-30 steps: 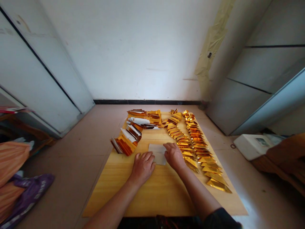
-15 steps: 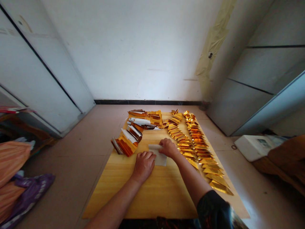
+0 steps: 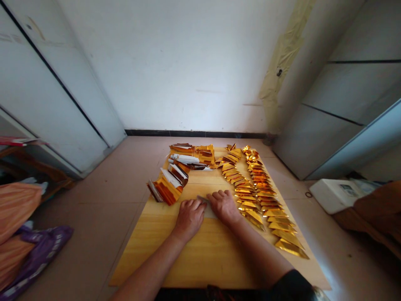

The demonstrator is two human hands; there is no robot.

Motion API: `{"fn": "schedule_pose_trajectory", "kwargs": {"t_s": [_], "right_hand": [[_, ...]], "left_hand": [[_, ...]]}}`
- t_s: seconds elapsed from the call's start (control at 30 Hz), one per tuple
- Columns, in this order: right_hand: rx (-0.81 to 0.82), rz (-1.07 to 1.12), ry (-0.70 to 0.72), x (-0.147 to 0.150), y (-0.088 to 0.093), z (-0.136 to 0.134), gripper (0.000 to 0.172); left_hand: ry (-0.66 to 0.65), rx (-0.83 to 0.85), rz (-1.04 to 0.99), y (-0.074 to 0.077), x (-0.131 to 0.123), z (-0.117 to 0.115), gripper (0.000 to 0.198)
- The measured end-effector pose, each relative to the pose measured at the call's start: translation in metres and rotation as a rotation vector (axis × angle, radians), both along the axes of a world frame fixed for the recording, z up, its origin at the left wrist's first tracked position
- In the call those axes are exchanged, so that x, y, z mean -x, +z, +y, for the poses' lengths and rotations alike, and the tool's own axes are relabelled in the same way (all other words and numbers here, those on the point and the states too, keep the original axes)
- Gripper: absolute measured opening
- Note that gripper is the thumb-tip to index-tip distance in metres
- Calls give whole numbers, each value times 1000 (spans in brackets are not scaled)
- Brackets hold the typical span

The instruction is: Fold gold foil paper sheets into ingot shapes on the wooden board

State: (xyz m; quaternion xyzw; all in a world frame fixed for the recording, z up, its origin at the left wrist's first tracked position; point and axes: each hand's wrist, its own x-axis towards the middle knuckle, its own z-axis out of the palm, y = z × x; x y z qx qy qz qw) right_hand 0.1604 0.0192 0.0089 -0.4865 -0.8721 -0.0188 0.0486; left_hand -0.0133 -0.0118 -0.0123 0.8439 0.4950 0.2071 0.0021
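Note:
A small pale grey sheet of paper point(image 3: 210, 212) lies on the wooden board point(image 3: 188, 261), largely covered by my hands. My left hand point(image 3: 189, 217) rests on its left side, fingers curled and pressed together at the edge. On the right side, my right hand point(image 3: 223, 205) has its fingers bent down over the sheet, which looks partly folded over at the top. Right of that hand, folded gold foil paper pieces point(image 3: 258, 184) overlap in two long rows. Bundles of gold foil sheets with white backs point(image 3: 171, 184) lie beyond my left hand.
More gold and white sheets point(image 3: 191, 156) lie along the board's far edge. A purple bag point(image 3: 46, 251) and orange plastic point(image 3: 19, 213) are on the left. At right, a white box point(image 3: 332, 194) stands near grey cabinets point(image 3: 332, 104). A white wall point(image 3: 175, 75) is ahead.
My right hand has come down and toward me, turning from a pinch at the sheet's top edge to bent fingers over it. Less of the sheet shows. My left hand stays nearly in place.

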Motion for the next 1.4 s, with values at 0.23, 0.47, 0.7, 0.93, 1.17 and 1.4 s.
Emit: {"fn": "schedule_pose_trajectory", "kwargs": {"t_s": [0.23,0.47,0.7,0.93,1.17,1.4], "right_hand": [[-9,-25,-24,2,-3,-12,24],[12,-22,-25,5,-1,-12,24],[6,-20,-17,6,-2,-10,23],[1,-30,-78,-7,-3,-16,19],[-17,66,-104,-14,-6,-40,30],[-7,165,-80,-4,-27,-45,40]], "left_hand": [[-27,-69,-38,-2,2,-2,19],[-14,-168,-4,1,1,-5,29],[-32,-96,9,-2,0,-4,33],[-31,-34,9,5,0,-5,27],[-32,-14,23,2,1,-4,28],[-16,6,61,-2,2,-1,27]]}}
